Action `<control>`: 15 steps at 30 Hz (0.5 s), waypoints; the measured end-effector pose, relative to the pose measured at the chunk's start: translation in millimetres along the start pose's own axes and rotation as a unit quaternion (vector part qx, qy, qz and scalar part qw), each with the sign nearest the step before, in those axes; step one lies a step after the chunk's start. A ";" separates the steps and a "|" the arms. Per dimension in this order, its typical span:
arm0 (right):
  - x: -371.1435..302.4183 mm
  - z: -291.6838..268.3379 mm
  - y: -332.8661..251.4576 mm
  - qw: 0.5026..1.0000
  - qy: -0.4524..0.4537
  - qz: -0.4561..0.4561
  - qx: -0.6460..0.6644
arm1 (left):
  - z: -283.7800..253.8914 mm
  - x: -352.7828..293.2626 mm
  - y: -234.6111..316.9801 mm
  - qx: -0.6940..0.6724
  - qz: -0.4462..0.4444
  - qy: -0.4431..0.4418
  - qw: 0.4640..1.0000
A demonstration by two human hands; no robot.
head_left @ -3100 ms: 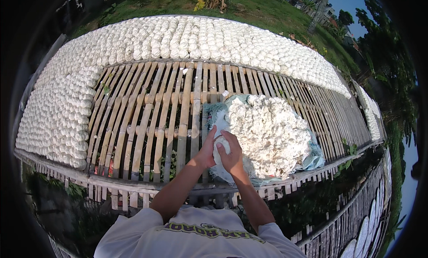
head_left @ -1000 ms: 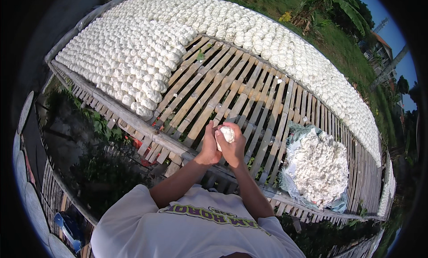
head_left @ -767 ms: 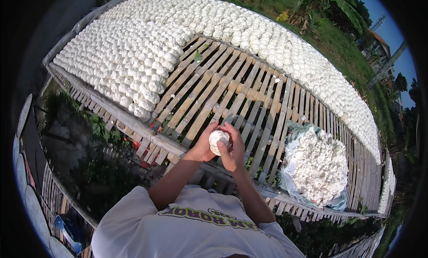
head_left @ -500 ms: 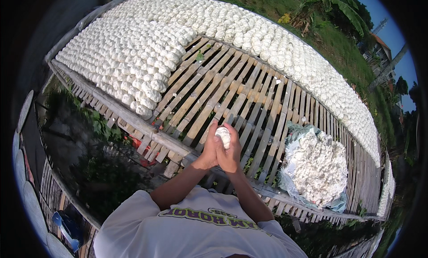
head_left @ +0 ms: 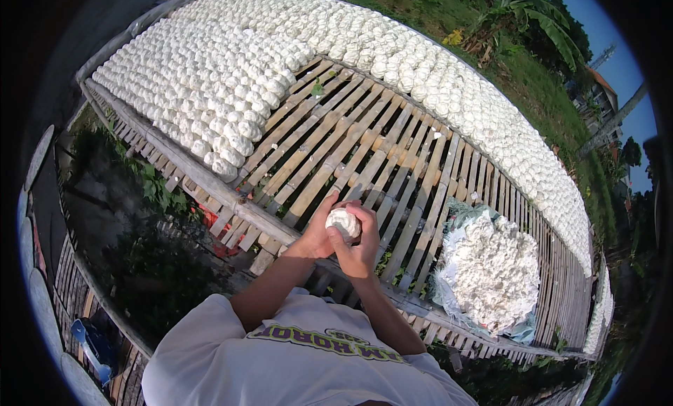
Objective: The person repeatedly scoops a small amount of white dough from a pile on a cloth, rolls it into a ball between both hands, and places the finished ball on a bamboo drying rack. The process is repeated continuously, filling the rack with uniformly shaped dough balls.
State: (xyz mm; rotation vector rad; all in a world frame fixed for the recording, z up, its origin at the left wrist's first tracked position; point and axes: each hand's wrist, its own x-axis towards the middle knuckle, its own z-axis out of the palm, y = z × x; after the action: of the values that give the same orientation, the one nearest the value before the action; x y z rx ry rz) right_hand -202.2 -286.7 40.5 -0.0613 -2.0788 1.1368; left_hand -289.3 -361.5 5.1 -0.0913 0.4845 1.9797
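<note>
A rounded white ball (head_left: 343,224) of damp, dough-like paste sits between my two hands, in front of my chest and over the rack's near rail. My left hand (head_left: 318,232) cups it from the left and underneath. Curled around its right side, my right hand (head_left: 360,248) has its thumb pressed across the near face. To the right lies a heap of crumbly white paste (head_left: 494,273) on a bluish-green sheet (head_left: 446,291). Many similar white balls (head_left: 210,90) stand in tight rows on the rack's left part.
The slatted bamboo rack (head_left: 350,136) spans the view, with gaps between slats and a pole rail (head_left: 245,213) along its near edge. More white balls (head_left: 449,76) cover a second rack behind it. Grass (head_left: 561,118) and a banana plant (head_left: 540,20) lie beyond. A blue object (head_left: 93,350) is at lower left.
My hands have parted from a palm-to-palm press, and more of the ball shows. They have come slightly closer to me, and the right hand has turned around the ball. The view has shifted slightly.
</note>
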 end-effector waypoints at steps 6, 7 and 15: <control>12.7 -10.2 24.2 0.979 -0.106 0.161 0.070 | -3.1 4.9 -5.7 -0.026 0.008 0.017 0.999; 8.3 -5.2 21.1 0.958 0.000 0.223 0.178 | -2.7 7.0 -16.6 -0.048 0.075 0.062 0.994; 16.5 -34.8 14.8 0.961 -0.134 -0.184 -0.158 | -26.0 11.3 1.1 -0.019 -0.060 -0.108 0.992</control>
State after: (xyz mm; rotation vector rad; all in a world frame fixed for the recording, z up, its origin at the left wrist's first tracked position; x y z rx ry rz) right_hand -196.3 -247.1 50.5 0.3300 -2.3684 0.6074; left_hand -299.2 -362.1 -21.5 0.0683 0.2948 1.8553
